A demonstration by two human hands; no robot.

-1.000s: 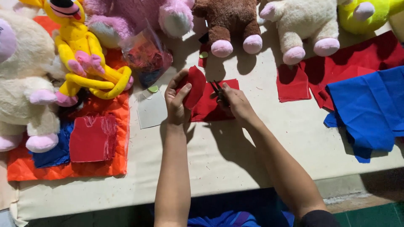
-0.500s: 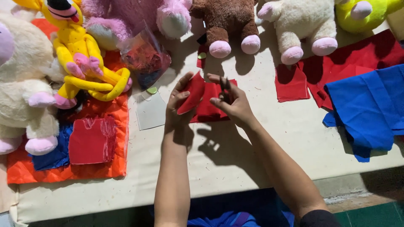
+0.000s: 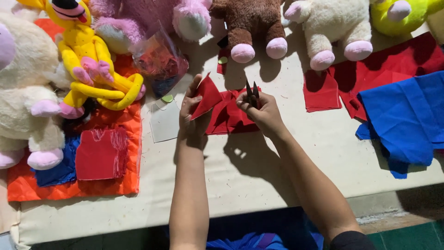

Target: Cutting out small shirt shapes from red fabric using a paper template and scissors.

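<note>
Seen from the head camera: left hand [image 3: 193,113] pinching a red fabric piece [image 3: 207,96] lifted above the table [image 3: 259,176], just left of the right hand [image 3: 261,111], closed around black scissors [image 3: 252,92], blades pointing away.

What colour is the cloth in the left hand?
Red cloth piece, seen in the head view.

Plush toys [image 3: 249,25]: six; scissors [image 3: 252,92]: one pair; blue cloth [image 3: 407,115]: two
</note>
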